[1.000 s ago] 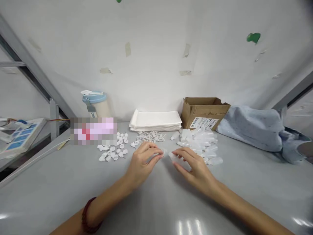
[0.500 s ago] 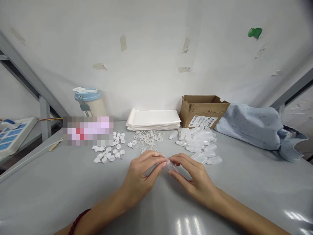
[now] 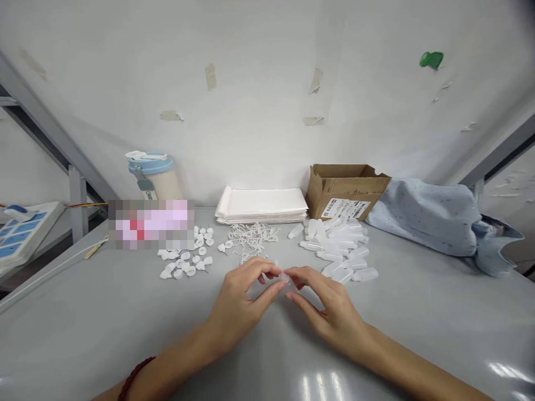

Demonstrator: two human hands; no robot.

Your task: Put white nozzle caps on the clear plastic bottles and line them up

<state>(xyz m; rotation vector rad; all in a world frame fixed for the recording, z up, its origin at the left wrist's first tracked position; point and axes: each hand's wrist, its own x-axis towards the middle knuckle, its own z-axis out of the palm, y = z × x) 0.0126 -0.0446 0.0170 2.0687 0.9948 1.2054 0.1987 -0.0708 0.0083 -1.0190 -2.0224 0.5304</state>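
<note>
Above the grey table, a small translucent plastic bottle [image 3: 290, 285] is held tilted between my two hands. The fingertips and thumb of my left hand [image 3: 242, 295] are closed at its upper left end; any small part there is hard to make out. My right hand [image 3: 334, 306] grips the body with thumb and fingers from the right, covering much of it. Just beyond my left fingers lies a pile of small white strap-like pieces [image 3: 254, 236]. A heap of similar bottles [image 3: 338, 242] lies past my right hand. Several white caps with thin pins [image 3: 184, 264] are scattered to the left.
A stack of white padded envelopes [image 3: 263, 205] stands against the wall, beside an open cardboard box [image 3: 349, 192]. Light blue cloth [image 3: 426, 217] lies at the right. A drinking flask [image 3: 156, 175] stands behind a blurred pink item [image 3: 159, 220] at the left.
My left fingers have shifted slightly at the bottle's upper end, with the index finger more curled. The bottle stays between both hands; the view has tilted a little.
</note>
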